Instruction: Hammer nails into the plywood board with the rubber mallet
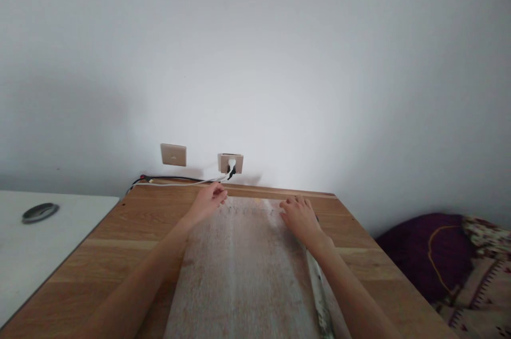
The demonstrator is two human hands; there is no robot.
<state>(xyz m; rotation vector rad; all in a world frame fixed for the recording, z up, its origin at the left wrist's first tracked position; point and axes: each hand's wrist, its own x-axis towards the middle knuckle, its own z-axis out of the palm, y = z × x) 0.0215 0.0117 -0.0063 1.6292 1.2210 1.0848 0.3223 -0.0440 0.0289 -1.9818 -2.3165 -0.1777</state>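
A worn, greyish board [243,275] lies flat on the middle of a wooden table [107,254], its far edge near the wall [279,62]. The person's 2 bare hands are at its far end. The left hand [211,198] is by the far left corner, fingers curled; whether it pinches anything cannot be told. The right hand [300,215] lies palm down at the far right corner, fingers bent; its grip cannot be told either. A long, mottled strip [319,296] runs along the board's right side, beside the right forearm. Beyond the left hand, a white plug [232,163] sits in a wall socket [239,159]. A dark oval object [40,213] lies on a white surface [48,259] at left.
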